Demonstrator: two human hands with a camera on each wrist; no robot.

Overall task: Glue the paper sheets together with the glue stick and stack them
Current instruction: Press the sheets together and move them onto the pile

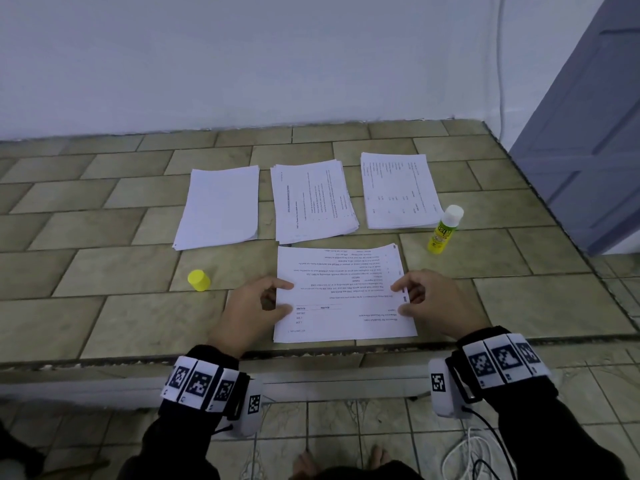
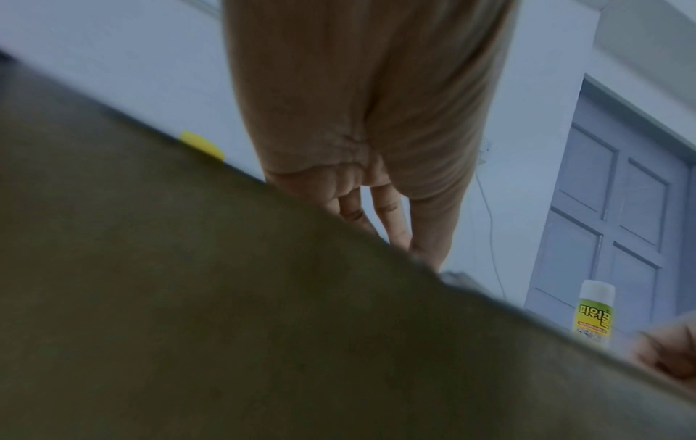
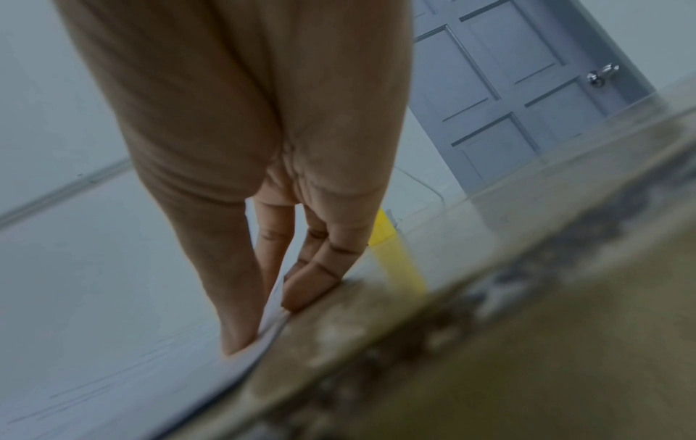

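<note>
Ledge: tiled ledge carries everything, both wrists at its near edge.
Far stacks: blank stack, middle stack, right stack, all beyond the fingertips.
Working sheets: printed sheets lie flat between the hands, long axis running straight away from the person.
Left hand: left hand pinches the left edge, thumb on top.
Right hand: right hand pinches the right edge, a sheet lifting between thumb and fingers.
Glue stick: glue stick stands uncapped beyond the right hand, clearly nearer that one.
Cap: yellow cap sits just outside the left hand.
</note>
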